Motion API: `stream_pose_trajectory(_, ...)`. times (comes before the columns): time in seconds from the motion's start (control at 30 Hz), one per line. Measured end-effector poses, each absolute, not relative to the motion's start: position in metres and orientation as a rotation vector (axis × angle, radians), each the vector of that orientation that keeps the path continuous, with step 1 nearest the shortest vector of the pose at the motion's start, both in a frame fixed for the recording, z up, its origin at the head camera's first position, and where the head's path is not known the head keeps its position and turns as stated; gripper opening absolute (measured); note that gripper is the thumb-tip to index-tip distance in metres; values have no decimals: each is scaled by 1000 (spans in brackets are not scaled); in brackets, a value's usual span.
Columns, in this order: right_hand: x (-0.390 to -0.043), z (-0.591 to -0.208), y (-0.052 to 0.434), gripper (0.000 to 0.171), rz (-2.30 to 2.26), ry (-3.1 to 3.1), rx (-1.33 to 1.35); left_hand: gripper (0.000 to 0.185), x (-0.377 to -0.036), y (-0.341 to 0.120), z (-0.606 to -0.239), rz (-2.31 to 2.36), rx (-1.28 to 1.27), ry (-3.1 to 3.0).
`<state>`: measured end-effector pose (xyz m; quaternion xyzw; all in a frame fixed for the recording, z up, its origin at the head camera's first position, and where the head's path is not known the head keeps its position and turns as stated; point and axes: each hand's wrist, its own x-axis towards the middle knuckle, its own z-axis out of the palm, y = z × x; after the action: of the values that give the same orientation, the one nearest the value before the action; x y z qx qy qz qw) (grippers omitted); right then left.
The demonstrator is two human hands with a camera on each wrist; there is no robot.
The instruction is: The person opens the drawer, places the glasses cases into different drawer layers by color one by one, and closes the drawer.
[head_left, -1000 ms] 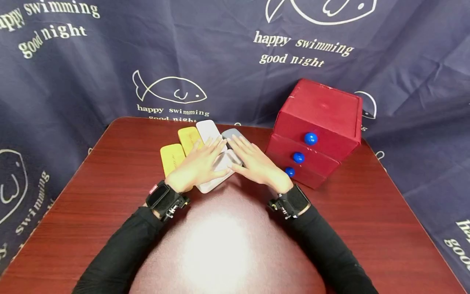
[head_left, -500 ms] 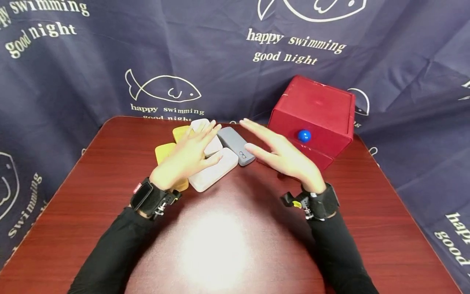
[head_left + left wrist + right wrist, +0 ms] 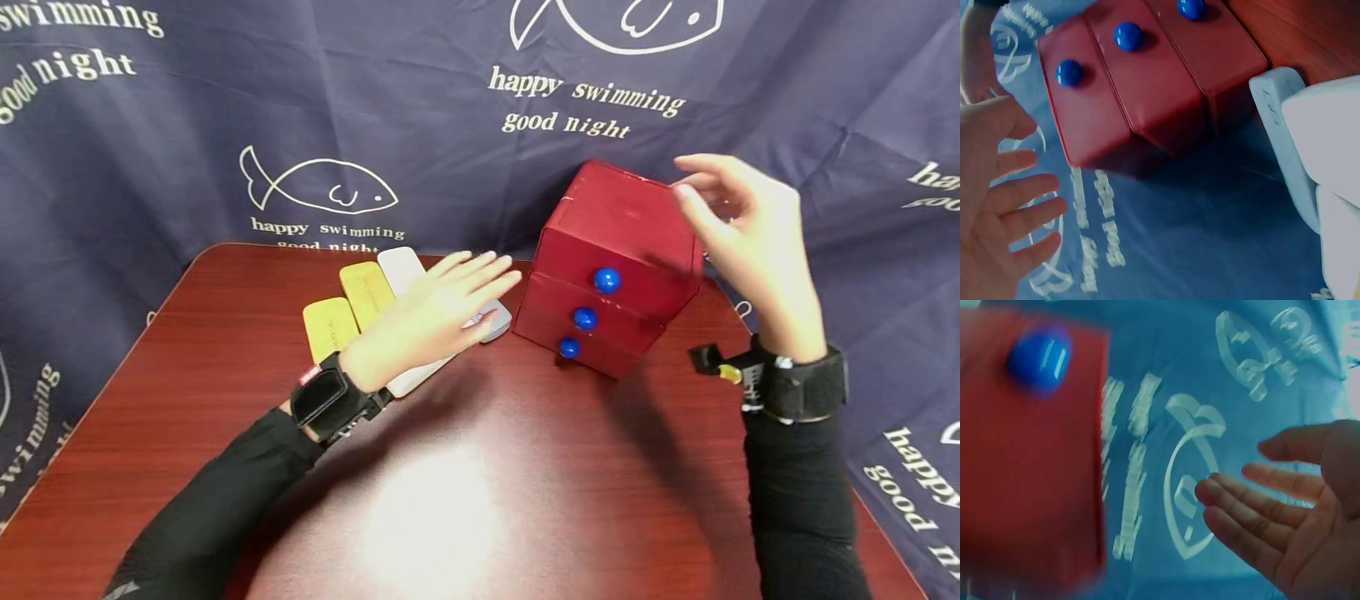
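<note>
**Right hand raised beside the red drawer chest, left hand over the cases**

The right hand (image 3: 750, 242) hung in the air at the upper right corner of the red three-drawer chest (image 3: 622, 242), fingers loosely curled and apart, gripping nothing; whether the fingertips touched the chest's top edge could not be told. The chest stood on the wooden table (image 3: 525, 500) at about 1 o'clock from the table's middle, with the hand at its 3 o'clock side. All three drawers were closed, each with a blue ball knob (image 3: 606, 280), so any contents were hidden.

The left hand (image 3: 435, 317) lay flat with straight, spread fingers over a white case (image 3: 397, 267) and a grey case (image 3: 498, 321), at the chest's 9 o'clock. Two yellow cases (image 3: 330, 327) lay just beside them, farther left.

The dark blue backdrop cloth (image 3: 150, 150) carried fish outlines and the words "happy swimming good night".
</note>
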<state>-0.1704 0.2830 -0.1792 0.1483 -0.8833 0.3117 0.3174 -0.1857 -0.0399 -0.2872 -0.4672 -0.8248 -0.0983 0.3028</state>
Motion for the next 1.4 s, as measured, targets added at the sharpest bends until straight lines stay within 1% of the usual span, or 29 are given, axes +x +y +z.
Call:
stream_pose_trajectory(0.2, -191, -178, 330, 35, 512, -2547, 114, 39, -186, 0, -279, -90, -1292, -1939)
stream_pose_trajectory(0.37, -206, -189, 347, 43, 319, -2791, 11, 40, -187, 24, -273, 1, -1374, -1889)
stream_pose_trajectory(0.5, -215, -198, 349, 46, 300, -2898, 10, 41, -191, 39, -268, 79, -1427, -1902)
stream_pose_trajectory(0.63, -221, -205, 351, 39, 393, -2936, 51, 39, -197, 52, -267, 166, -1434, -1869)
stream_pose_trajectory(0.77, -223, -211, 352, 37, 461, -2925, 56, 38, -203, 61, -269, 229, -1437, -1825)
stream_pose_trajectory(0.97, -226, -211, 349, 37, 367, -2905, 54, 40, -213, 71, -275, 236, -1457, -1835)
stream_pose_trajectory(1.07, -229, -209, 348, 38, 326, -2911, 40, 42, -215, 74, -277, 220, -1467, -1870)
stream_pose_trajectory(1.17, -230, -207, 347, 38, 326, -2924, 32, 49, -216, 75, -277, 206, -1479, -1912)
stream_pose_trajectory(1.23, -231, -206, 346, 39, 343, -2940, 18, 47, -218, 76, -277, 190, -1480, -1916)
stream_pose_trajectory(1.4, -230, -207, 347, 48, 359, -2994, 2, 38, -221, 79, -277, 152, -1476, -1902)
